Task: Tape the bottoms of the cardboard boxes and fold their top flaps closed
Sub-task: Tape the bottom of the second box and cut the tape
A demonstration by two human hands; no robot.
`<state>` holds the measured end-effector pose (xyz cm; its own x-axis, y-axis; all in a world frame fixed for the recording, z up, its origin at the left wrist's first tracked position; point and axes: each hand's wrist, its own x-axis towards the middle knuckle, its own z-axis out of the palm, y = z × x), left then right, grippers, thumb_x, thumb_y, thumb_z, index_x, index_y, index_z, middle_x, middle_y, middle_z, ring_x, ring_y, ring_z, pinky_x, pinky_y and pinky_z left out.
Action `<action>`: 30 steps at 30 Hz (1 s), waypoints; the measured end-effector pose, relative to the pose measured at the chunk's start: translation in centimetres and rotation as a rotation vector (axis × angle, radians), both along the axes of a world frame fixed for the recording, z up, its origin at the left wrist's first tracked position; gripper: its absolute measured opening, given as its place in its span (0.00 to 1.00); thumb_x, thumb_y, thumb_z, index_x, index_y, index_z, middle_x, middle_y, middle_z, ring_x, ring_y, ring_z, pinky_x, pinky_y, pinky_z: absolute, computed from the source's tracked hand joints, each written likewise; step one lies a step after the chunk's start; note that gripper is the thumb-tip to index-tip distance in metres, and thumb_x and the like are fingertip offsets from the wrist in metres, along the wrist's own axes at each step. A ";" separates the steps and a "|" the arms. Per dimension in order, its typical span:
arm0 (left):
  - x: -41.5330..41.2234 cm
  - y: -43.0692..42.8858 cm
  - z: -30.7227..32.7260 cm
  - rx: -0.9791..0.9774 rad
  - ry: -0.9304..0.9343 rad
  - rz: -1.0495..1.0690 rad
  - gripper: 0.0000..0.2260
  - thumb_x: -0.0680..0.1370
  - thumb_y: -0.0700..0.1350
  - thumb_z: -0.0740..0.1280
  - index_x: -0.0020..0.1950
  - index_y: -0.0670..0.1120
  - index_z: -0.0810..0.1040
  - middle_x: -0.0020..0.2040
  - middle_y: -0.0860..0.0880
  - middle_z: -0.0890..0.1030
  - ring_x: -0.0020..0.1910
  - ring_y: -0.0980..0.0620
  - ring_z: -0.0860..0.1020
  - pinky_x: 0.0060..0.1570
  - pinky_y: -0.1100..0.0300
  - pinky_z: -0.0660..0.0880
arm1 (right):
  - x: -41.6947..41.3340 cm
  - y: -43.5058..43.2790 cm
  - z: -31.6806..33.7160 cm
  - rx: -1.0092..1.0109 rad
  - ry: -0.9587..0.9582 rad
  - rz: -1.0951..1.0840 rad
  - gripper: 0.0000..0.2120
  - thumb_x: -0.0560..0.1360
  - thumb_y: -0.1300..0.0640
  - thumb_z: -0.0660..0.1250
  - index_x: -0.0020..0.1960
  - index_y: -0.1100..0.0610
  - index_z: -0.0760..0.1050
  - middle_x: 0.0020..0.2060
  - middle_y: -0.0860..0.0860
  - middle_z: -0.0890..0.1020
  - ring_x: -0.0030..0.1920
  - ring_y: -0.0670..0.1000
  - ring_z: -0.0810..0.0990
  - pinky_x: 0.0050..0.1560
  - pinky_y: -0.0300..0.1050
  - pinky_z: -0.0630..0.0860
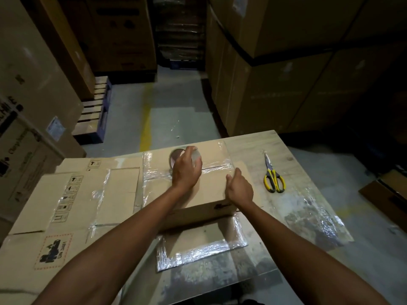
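— What is sitting around the worker at the packing table (297,208)?

— Yellow-handled scissors (273,176) are lying on the table, well to the right of the cardboard box (209,186). Flattened cartons (72,194) are covering the table's left side, and a tape-edged cardboard sheet (198,243) is lying just in front of the box. Tall stacked cartons (286,89) are lining both sides of the aisle, with a pallet (94,115) on the floor at left.

— And the hands?

— The left hand (186,170) is curling its fingers round a tape roll (176,155), hiding most of it and holding it on the box's top by the glossy taped seam. The right hand (240,189) is lying flat, fingers straight, on the box's right edge, gripping nothing.

— How are the arms reaching?

— Both bare forearms are stretching forward and converging over the box, which is standing at the table's middle.
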<state>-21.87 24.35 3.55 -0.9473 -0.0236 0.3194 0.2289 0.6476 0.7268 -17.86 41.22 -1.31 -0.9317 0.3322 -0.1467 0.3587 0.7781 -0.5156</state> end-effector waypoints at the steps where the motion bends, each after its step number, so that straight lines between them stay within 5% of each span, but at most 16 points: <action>1: -0.1 0.4 0.0 0.002 -0.004 -0.012 0.14 0.77 0.37 0.68 0.62 0.39 0.77 0.54 0.39 0.83 0.52 0.39 0.81 0.50 0.55 0.73 | -0.3 0.8 -0.2 -0.048 -0.022 0.021 0.22 0.85 0.47 0.51 0.71 0.59 0.64 0.60 0.61 0.79 0.58 0.65 0.78 0.53 0.53 0.72; 6: -0.8 2.1 0.9 0.115 -0.069 0.024 0.08 0.77 0.39 0.68 0.56 0.43 0.81 0.50 0.46 0.81 0.52 0.44 0.79 0.52 0.58 0.71 | 0.3 3.9 -1.4 -0.552 0.041 0.119 0.19 0.84 0.43 0.54 0.68 0.50 0.74 0.60 0.48 0.82 0.61 0.52 0.79 0.64 0.55 0.74; 11: -2.3 3.9 1.6 0.190 -0.083 0.080 0.04 0.76 0.41 0.68 0.46 0.47 0.82 0.47 0.46 0.81 0.49 0.47 0.79 0.51 0.55 0.74 | 0.0 5.1 0.3 -0.846 -0.046 0.064 0.14 0.83 0.55 0.62 0.66 0.54 0.78 0.54 0.49 0.84 0.51 0.45 0.83 0.46 0.36 0.79; 13: -2.9 5.0 1.9 0.167 -0.120 0.118 0.04 0.76 0.42 0.70 0.47 0.48 0.84 0.51 0.45 0.78 0.52 0.47 0.77 0.53 0.59 0.72 | -0.6 5.6 0.2 -0.826 -0.079 0.054 0.15 0.80 0.54 0.67 0.65 0.56 0.79 0.54 0.53 0.85 0.49 0.47 0.84 0.48 0.43 0.81; 15: -3.4 6.0 2.3 0.117 -0.166 0.191 0.02 0.77 0.45 0.71 0.47 0.49 0.84 0.55 0.46 0.72 0.58 0.47 0.73 0.54 0.62 0.69 | -1.2 5.7 0.5 -0.589 -0.045 0.099 0.22 0.76 0.48 0.71 0.66 0.55 0.78 0.58 0.52 0.84 0.54 0.50 0.83 0.57 0.52 0.80; 17: -3.9 7.0 2.8 0.081 -0.174 0.237 0.03 0.77 0.47 0.72 0.47 0.49 0.85 0.57 0.47 0.70 0.61 0.47 0.69 0.58 0.59 0.70 | -1.5 5.5 1.2 -0.421 0.035 0.117 0.27 0.74 0.47 0.73 0.70 0.55 0.74 0.60 0.51 0.82 0.58 0.52 0.81 0.60 0.52 0.78; 22: -4.7 9.2 4.1 0.028 -0.072 0.231 0.06 0.76 0.46 0.73 0.48 0.44 0.86 0.68 0.47 0.71 0.69 0.47 0.65 0.67 0.57 0.64 | -2.0 5.3 1.5 -0.377 0.158 0.272 0.31 0.74 0.45 0.73 0.74 0.54 0.69 0.68 0.53 0.77 0.66 0.54 0.76 0.64 0.50 0.74; 27: -5.7 9.7 3.5 0.131 -0.166 0.184 0.08 0.76 0.47 0.72 0.48 0.43 0.85 0.52 0.46 0.85 0.54 0.48 0.81 0.50 0.63 0.71 | -0.2 6.3 -1.1 -0.407 -0.004 0.378 0.34 0.80 0.41 0.64 0.81 0.46 0.54 0.71 0.58 0.74 0.68 0.60 0.75 0.64 0.51 0.73; 30: -5.8 9.7 3.3 0.200 -0.196 0.246 0.06 0.75 0.46 0.72 0.47 0.43 0.86 0.47 0.46 0.86 0.48 0.49 0.82 0.47 0.62 0.73 | -0.5 5.9 -0.9 -0.418 0.070 0.295 0.34 0.78 0.44 0.68 0.79 0.49 0.60 0.67 0.55 0.78 0.65 0.58 0.77 0.62 0.49 0.75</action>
